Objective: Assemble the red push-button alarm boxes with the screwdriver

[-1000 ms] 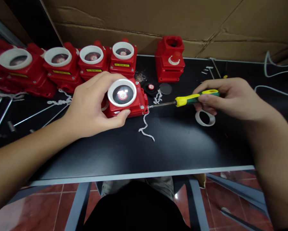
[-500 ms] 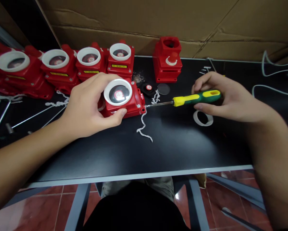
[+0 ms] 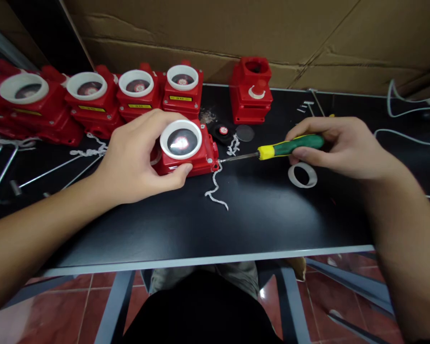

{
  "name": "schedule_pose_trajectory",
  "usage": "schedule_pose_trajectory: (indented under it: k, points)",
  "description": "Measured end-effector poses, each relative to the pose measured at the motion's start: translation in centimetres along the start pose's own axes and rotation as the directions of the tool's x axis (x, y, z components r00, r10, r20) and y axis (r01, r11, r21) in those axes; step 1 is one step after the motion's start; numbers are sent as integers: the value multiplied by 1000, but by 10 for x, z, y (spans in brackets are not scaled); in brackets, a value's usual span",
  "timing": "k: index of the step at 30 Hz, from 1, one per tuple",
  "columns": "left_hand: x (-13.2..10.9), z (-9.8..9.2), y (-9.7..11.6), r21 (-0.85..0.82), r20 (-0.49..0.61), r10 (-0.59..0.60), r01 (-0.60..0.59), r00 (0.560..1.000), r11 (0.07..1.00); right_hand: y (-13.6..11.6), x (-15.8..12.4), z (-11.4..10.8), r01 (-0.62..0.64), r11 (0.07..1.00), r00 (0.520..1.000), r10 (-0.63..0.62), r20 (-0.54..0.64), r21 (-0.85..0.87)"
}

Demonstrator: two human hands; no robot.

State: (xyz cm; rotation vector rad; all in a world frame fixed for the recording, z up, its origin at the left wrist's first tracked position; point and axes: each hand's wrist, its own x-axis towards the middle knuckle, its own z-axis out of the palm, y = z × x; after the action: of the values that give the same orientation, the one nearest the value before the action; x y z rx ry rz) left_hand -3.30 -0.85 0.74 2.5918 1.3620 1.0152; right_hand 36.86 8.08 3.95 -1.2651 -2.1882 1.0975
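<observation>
My left hand (image 3: 143, 157) is wrapped round a red box (image 3: 196, 162) with a white-rimmed round window (image 3: 181, 139), holding it on the black table. Between the thumb and fingers of my right hand (image 3: 329, 143) is a screwdriver (image 3: 293, 145) with a green and yellow handle. Its shaft points left, and the tip meets the lower right corner of the box. A white cord (image 3: 215, 186) hangs from that same corner and trails across the table. Below the screwdriver handle, close to my right fingers, lies a white ring (image 3: 303, 175).
Several similar red boxes (image 3: 87, 102) stand along the back left. A red housing (image 3: 251, 93) with an open round top stands behind. Near it lie a clear disc (image 3: 245, 133) and a small black part (image 3: 222, 133). Metal rods (image 3: 48, 173) lie left; a white cable (image 3: 401, 136) is right.
The screwdriver handle has turned about its shaft, showing more green now. My right hand's fingers have shifted on it. The left hand keeps its hold on the box.
</observation>
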Motion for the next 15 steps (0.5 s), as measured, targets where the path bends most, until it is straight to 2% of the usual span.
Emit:
schedule_pose_trajectory:
  k: [4,10,15]
  points:
    - [-1,-1,0,-15,14,-4,4,1000,1000,-3,1,2,40,999,999,-40,-3,-32]
    - [-1,-1,0,-14,19,-1,2,1000,1000,-4,0,3,67,993,995,-60,83,-93]
    - [-1,-2,-2,0,3,6,-6,1000,1000,4,0,3,49,996,996,-55,75,81]
